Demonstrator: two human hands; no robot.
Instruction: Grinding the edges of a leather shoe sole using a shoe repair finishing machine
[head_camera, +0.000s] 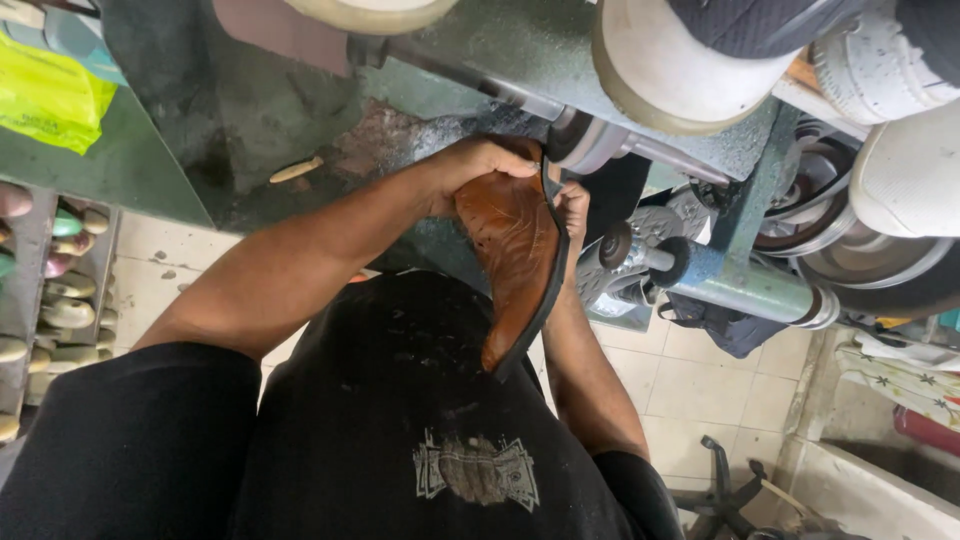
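Observation:
A brown leather shoe (512, 262) with a black sole is held on its side against a spinning wheel (578, 140) of a green finishing machine (520, 60). My left hand (478, 168) grips the shoe's heel end from above. My right hand (574, 212) supports the sole side, its fingers curled behind the black sole edge. The toe points down toward my black shirt.
White buffing wheels (672, 72) and a horizontal shaft with pulleys (740, 285) sit to the right. Shelves of shoe lasts (60, 300) line the left. A yellow-green bag (48, 98) lies upper left. The tiled floor (700, 390) shows below, with a chair base (725, 490).

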